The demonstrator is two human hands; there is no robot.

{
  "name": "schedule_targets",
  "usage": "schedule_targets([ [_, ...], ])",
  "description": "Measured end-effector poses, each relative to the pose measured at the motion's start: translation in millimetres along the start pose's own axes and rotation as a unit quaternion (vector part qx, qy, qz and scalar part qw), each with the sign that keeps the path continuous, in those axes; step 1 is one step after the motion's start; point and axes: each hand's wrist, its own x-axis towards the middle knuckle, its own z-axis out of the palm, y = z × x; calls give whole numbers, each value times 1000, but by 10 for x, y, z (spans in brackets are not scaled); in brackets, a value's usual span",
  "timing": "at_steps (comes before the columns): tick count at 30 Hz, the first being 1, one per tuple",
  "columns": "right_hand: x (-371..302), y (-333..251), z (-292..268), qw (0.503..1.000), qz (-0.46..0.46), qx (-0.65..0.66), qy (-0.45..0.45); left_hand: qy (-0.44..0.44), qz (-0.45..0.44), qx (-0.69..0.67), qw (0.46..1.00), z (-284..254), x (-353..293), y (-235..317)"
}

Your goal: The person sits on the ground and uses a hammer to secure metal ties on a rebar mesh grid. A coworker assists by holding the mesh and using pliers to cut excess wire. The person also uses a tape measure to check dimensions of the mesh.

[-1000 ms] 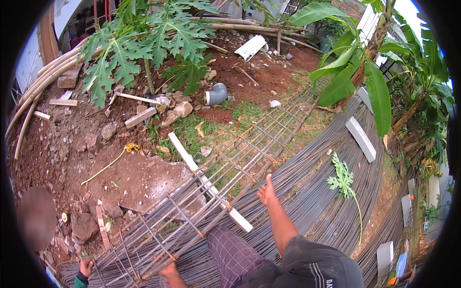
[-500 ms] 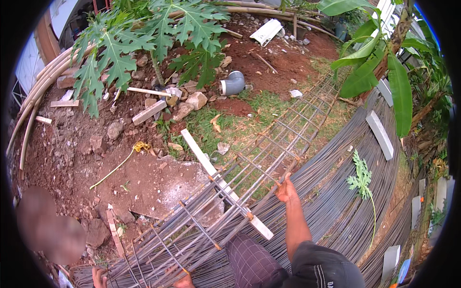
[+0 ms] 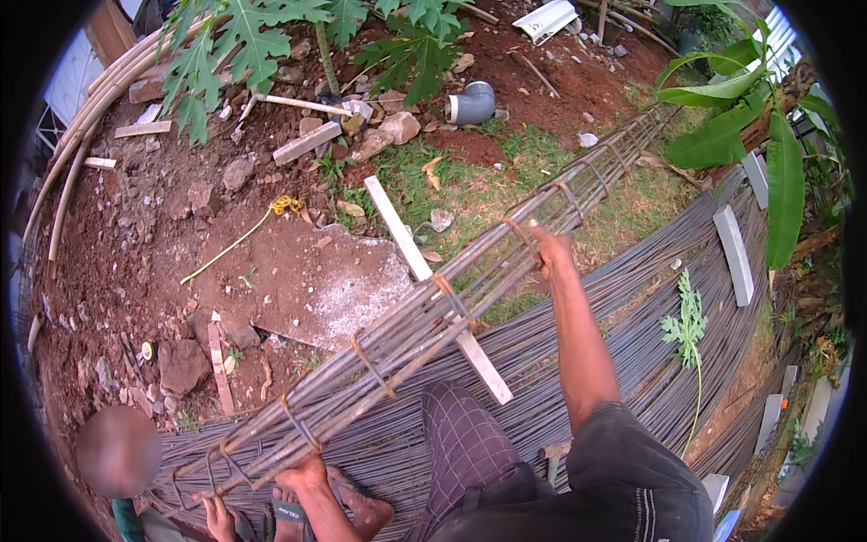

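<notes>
A long rebar cage (image 3: pixel 406 327) of rusty steel bars tied through square stirrups runs from the lower left to the upper right. My right hand (image 3: pixel 551 250), arm stretched forward, is closed on its far part beside a stirrup. Nearer the lower left end, my left hand (image 3: pixel 304 473) grips the cage's near side, its fingers partly hidden. At that end another person's hand (image 3: pixel 219 520) also holds the bars. A pale wooden batten (image 3: pixel 390 221) crosses beneath the cage. Under and beside it spreads a wide bed of loose steel rods (image 3: pixel 596 316).
Concrete strips (image 3: pixel 733 256) lie across the rods at right, near a cut leaf (image 3: pixel 685 330). Ahead are a grey pipe elbow (image 3: pixel 471 104), stones (image 3: pixel 397 127) and a papaya plant (image 3: pixel 325 59). Banana leaves (image 3: pixel 784 190) overhang the right. Sandalled feet (image 3: pixel 361 506) stand close to the cage.
The cage has turned about its length, from a broad ladder-like face to a narrower one. My right hand has moved forward with it, and my left hand shows more fully. The view has shifted.
</notes>
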Motion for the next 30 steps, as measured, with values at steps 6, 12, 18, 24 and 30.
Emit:
schedule_targets([
  [6,577,-43,643,992,-90,87,-2,-3,77,48,996,343,336,-47],
  [12,621,-13,571,996,-61,62,-26,-41,69,68,994,187,325,-115],
  [18,743,-74,492,992,-65,85,-61,-138,46,85,986,-96,276,-27],
  [24,537,-139,387,988,-65,94,-108,40,331,194,922,-113,-148,236],
  [30,324,-136,475,983,-57,133,-114,-13,403,570,716,-186,150,1201],
])
